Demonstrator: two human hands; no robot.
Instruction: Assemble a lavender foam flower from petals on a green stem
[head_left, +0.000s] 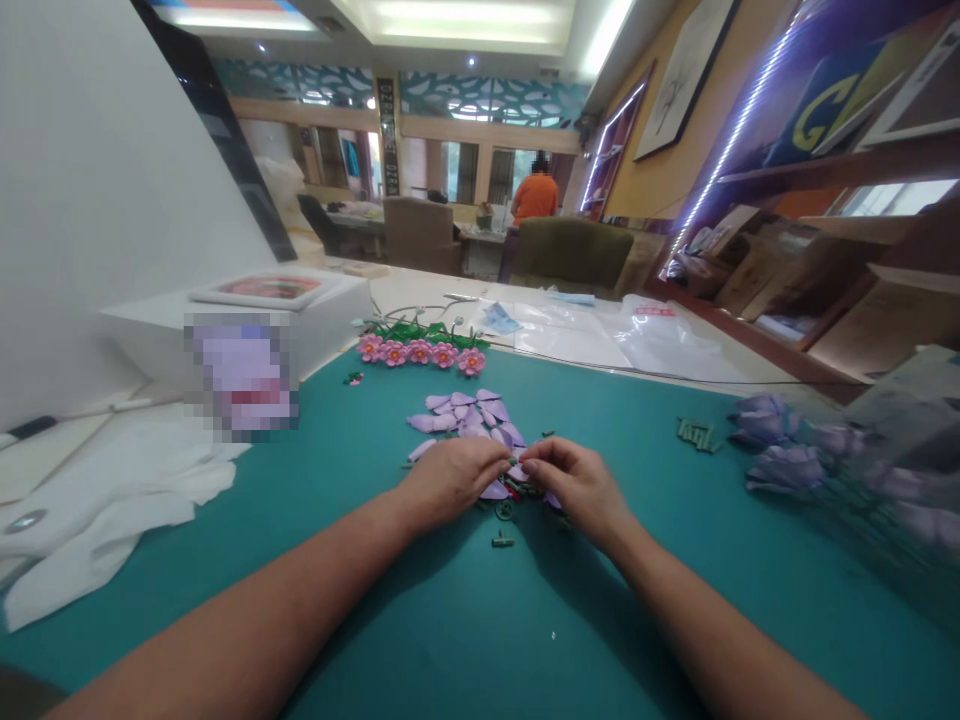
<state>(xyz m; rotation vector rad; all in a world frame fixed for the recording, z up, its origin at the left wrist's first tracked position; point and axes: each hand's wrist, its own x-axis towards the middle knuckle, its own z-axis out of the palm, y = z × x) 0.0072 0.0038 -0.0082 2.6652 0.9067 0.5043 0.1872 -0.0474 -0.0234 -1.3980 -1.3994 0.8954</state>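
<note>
My left hand [450, 478] and my right hand [574, 482] meet over the teal mat [375, 600], fingers pinched together on small purple and green flower parts I cannot make out clearly. A purple petal [495, 490] pokes out under my left fingers. Just beyond them lies a loose pile of purple petals [469, 415]. Small green plastic pieces [502, 540] lie on the mat close under my hands.
A row of pink flowers with green stems [420, 350] lies at the mat's far edge. Finished purple flowers [780, 440] and green pegs [697, 433] sit at the right. White cloth [112, 500] and a white box [225, 320] are left. A person in orange stands far back.
</note>
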